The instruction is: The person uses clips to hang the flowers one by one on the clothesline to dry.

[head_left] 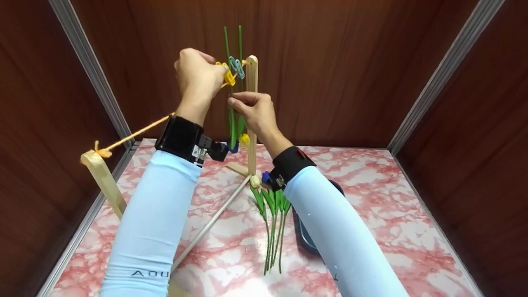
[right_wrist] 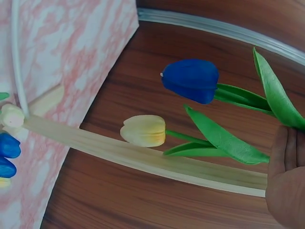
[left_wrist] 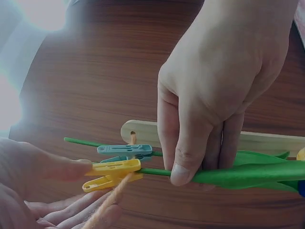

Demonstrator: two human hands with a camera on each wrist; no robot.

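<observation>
My left hand (head_left: 200,74) pinches a yellow clothespin (left_wrist: 114,167) on the orange string (head_left: 140,132), thumb on its handle. Below it my right hand (head_left: 258,113) pinches the green stem of a blue tulip (right_wrist: 190,81), which hangs head down. The stem runs up past the yellow clothespin; whether its jaws grip the stem I cannot tell. Just behind, a blue-grey clothespin (left_wrist: 125,150) holds the stem of a pale yellow tulip (right_wrist: 144,130), also upside down. The string ties through a hole in the upright wooden post (head_left: 252,74) beside the hands.
Several loose tulips (head_left: 274,222) lie on the pink marbled table (head_left: 371,214). A dark tray (head_left: 307,237) is partly hidden under the right forearm. A white rod (head_left: 214,218) joins the post's base, and another wooden post (head_left: 103,181) stands at the left. Brown panels enclose the table.
</observation>
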